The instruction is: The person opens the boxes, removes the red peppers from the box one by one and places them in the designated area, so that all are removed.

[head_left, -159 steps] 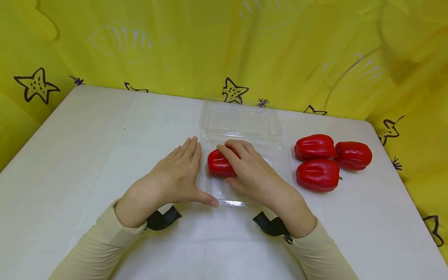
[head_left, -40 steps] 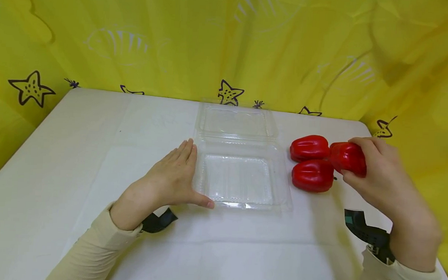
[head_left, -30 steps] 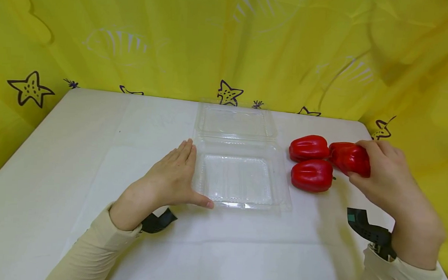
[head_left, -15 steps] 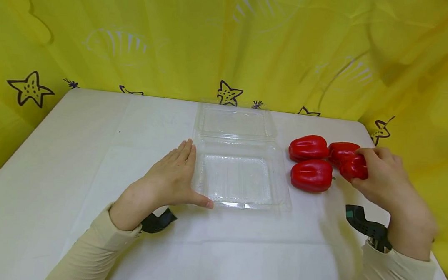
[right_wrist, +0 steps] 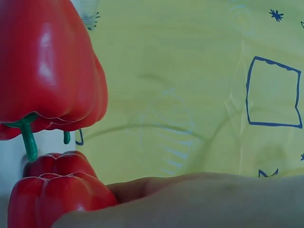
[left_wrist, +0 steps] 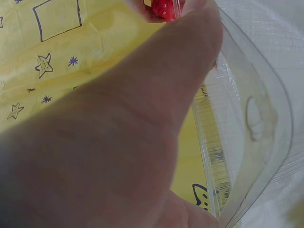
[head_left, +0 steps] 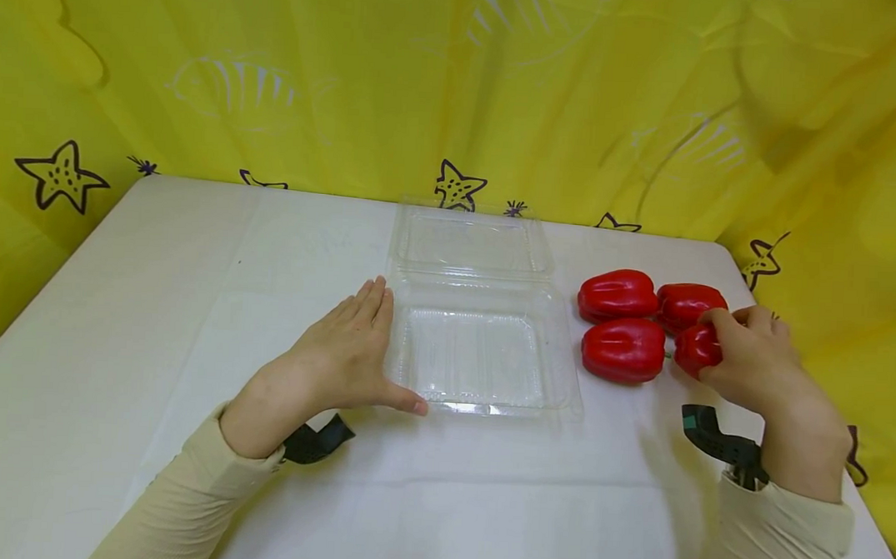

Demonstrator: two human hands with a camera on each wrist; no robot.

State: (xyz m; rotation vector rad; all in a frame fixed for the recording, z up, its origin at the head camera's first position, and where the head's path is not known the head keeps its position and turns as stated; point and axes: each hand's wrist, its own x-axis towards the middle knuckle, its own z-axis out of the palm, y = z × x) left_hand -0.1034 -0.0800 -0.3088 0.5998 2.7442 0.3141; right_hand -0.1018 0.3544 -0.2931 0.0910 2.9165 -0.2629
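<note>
My right hand (head_left: 756, 360) grips a red bell pepper (head_left: 696, 350) at the right of the table, at the near right of a group of similar peppers. One pepper (head_left: 617, 296) lies at the back left of the group, another (head_left: 622, 350) in front of it, and a third (head_left: 689, 306) behind the held one. Fingers straight, my left hand (head_left: 343, 350) rests along the left side of a clear plastic clamshell container (head_left: 480, 410), thumb at its front edge. The container is unfolded and holds nothing. In the right wrist view the held pepper (right_wrist: 61, 202) sits under green-stemmed peppers (right_wrist: 52, 66).
The container's lid (head_left: 470, 243) lies folded back toward the far table edge. A white cover spreads over the table (head_left: 483, 514). Yellow patterned cloth (head_left: 351, 83) hangs behind and at both sides. Each wrist carries a black strap mount (head_left: 722, 437).
The right hand has taken the pepper out of the container to the group at right. During the last second it brought that pepper nearer and slightly left. The left hand stays in place.
</note>
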